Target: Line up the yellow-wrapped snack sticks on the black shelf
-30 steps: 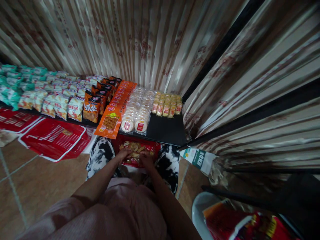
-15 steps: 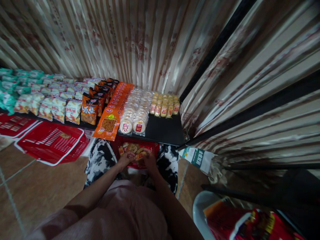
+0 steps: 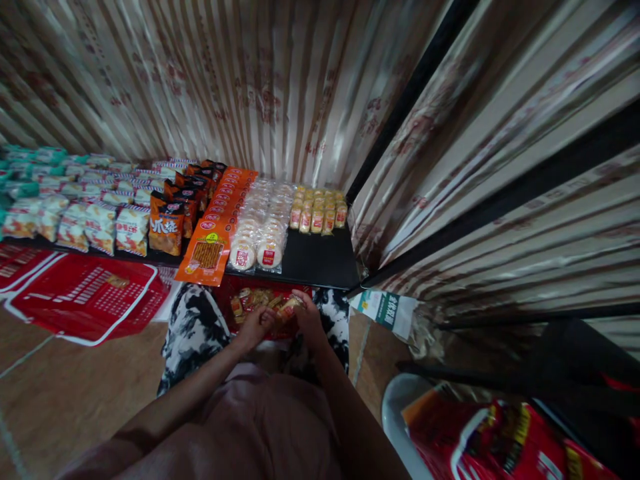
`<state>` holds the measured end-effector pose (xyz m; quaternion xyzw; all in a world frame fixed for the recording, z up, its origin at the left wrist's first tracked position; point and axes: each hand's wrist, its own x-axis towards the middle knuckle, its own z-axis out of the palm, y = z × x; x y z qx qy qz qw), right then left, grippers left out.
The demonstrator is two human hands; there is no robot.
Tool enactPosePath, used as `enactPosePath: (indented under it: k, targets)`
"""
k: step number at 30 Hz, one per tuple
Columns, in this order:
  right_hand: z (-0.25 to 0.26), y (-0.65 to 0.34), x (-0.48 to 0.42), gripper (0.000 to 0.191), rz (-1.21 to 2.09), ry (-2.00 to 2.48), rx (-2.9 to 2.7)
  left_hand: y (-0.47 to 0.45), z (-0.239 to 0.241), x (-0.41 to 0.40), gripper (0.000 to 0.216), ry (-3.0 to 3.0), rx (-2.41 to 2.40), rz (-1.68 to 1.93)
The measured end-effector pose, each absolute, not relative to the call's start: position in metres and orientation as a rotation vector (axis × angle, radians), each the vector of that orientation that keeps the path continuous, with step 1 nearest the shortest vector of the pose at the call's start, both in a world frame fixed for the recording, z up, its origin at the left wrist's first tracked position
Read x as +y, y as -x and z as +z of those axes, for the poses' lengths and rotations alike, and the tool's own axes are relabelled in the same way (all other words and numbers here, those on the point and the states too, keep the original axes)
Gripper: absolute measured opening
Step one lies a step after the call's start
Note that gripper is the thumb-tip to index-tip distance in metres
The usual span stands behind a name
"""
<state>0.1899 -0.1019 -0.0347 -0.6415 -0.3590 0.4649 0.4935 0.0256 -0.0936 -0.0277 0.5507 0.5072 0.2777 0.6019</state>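
In my lap, between my knees, a red basket (image 3: 224, 293) holds several small yellow-wrapped snack packets (image 3: 253, 298). My right hand (image 3: 309, 319) has its fingers closed on a gold wrapped snack packet (image 3: 289, 307) with a red label, above the basket's right side. To its left, my left hand (image 3: 256, 327) is curled over the near rim, fingertips together; what they hold, if anything, is hidden. On the black shelf (image 3: 320, 260) ahead stand matching yellow packets (image 3: 317, 212) in rows at the right end. Beside them lie round white rice crackers (image 3: 257, 233) in clear wrap.
Further left on the shelf are orange strip packs (image 3: 210, 240), orange-black bags (image 3: 165, 227) and white snack bags (image 3: 103, 223). A red bag (image 3: 90, 293) with white handles lies below. At lower right stands a white bucket (image 3: 400, 407) with red packaging. Black poles cross the curtain (image 3: 280, 87).
My hands have drawn apart; the packet between them is now in my right hand, slightly higher and further right. The camera view has shifted a little.
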Motion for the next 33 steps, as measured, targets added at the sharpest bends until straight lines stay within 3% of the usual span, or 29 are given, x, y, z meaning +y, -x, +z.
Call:
enactPosePath:
  k: [18, 33]
  targets:
    - [-0.004, -0.204, -0.112, 0.048, 0.968, 1.395, -0.616, -0.061, 0.014, -0.080, 0.031, -1.589, 1.126, 0.681]
    - [-0.006, -0.215, -0.119, 0.042, 0.951, 1.413, -0.594, -0.086, 0.030, -0.071, 0.028, -1.709, 1.135, 0.784]
